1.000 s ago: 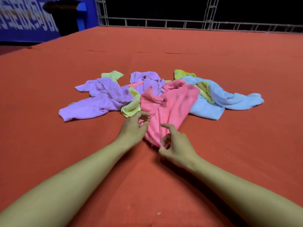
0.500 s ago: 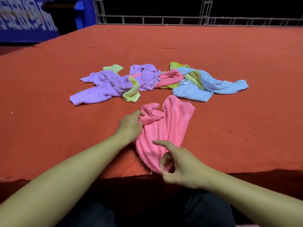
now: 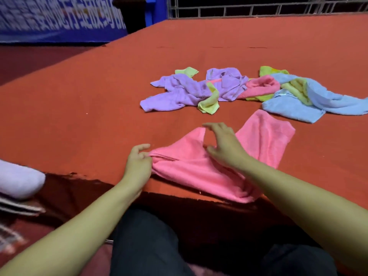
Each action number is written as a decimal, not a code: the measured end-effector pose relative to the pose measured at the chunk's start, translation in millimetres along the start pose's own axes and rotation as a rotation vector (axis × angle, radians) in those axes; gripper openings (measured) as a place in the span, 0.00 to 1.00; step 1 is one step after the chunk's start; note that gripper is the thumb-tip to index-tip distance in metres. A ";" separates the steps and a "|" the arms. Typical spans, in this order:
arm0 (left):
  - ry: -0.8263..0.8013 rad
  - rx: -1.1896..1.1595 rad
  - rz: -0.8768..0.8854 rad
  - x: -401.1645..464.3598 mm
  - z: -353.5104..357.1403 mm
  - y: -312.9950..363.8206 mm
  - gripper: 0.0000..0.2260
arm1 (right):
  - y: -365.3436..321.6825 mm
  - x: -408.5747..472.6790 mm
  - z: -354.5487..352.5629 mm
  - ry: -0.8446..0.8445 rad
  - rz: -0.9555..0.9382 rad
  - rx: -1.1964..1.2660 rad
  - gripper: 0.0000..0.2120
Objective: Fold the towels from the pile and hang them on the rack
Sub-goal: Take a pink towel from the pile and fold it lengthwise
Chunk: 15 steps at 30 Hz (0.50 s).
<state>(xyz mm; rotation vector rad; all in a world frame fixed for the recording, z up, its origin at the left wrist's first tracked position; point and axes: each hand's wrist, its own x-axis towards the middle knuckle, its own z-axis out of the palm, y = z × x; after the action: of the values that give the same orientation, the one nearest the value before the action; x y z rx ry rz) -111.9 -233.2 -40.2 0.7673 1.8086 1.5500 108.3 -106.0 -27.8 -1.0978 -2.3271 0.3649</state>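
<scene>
1. The red table [image 3: 79, 108] filled most of your view; its near edge ran just under your forearms.
2. The pile [image 3: 249, 90] of purple, yellow, pink and blue towels lay farther back on the table, right of centre, apart from the towel you were working on.
3. The pink towel [image 3: 199, 170] lay at the near edge in a rough V: one arm ran up and right to a squared end just short of the blue towel [image 3: 294, 108], the other ran left to a bunched end. Its long axis went from low left to upper right, and its lowest fold reached the table edge.
4. Your right hand [image 3: 223, 144] hovered over the notch of the V, fingers spread and relaxed, gripping nothing; whether it touched the cloth could not be told.
5. Your left hand [image 3: 138, 164] pinched the towel's bunched left end, fingers curled on the cloth.
6. A pale roll [image 3: 18, 180] sat off the table at far left; a metal rail [image 3: 258, 8] stood behind the far edge.
</scene>
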 end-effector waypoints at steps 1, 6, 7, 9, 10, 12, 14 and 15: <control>-0.012 0.074 0.000 -0.9 -12.1 -2.7 0.20 | -4.7 9.2 5.5 -0.049 -0.014 -0.020 0.33; -0.104 0.421 0.070 1.2 -40.8 -1.0 0.18 | -18.6 38.0 23.0 -0.280 -0.089 -0.048 0.33; -0.098 0.517 0.132 3.5 -41.3 1.5 0.18 | -18.9 40.9 25.9 -0.314 -0.116 -0.074 0.33; -0.083 0.613 0.277 6.1 -36.9 8.9 0.19 | -18.6 45.3 30.5 -0.333 -0.174 -0.111 0.28; -0.091 0.602 0.334 6.8 -32.1 13.8 0.19 | -17.7 48.0 32.4 -0.319 -0.190 -0.129 0.22; -0.151 0.538 0.403 7.1 -18.6 23.4 0.18 | -17.8 52.0 32.2 -0.286 -0.185 -0.157 0.17; -0.227 0.502 0.420 6.6 -2.6 29.6 0.18 | -17.0 54.0 34.1 -0.252 -0.173 -0.121 0.22; -0.251 0.500 0.414 6.6 5.2 30.8 0.19 | -17.7 55.5 34.8 -0.235 -0.161 -0.093 0.24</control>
<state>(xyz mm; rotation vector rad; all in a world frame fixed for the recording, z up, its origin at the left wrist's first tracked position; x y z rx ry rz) -111.1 -220.7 -10.9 1.5803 1.9439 1.1601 48.1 -74.7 -28.7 -0.9438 -2.6433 0.3436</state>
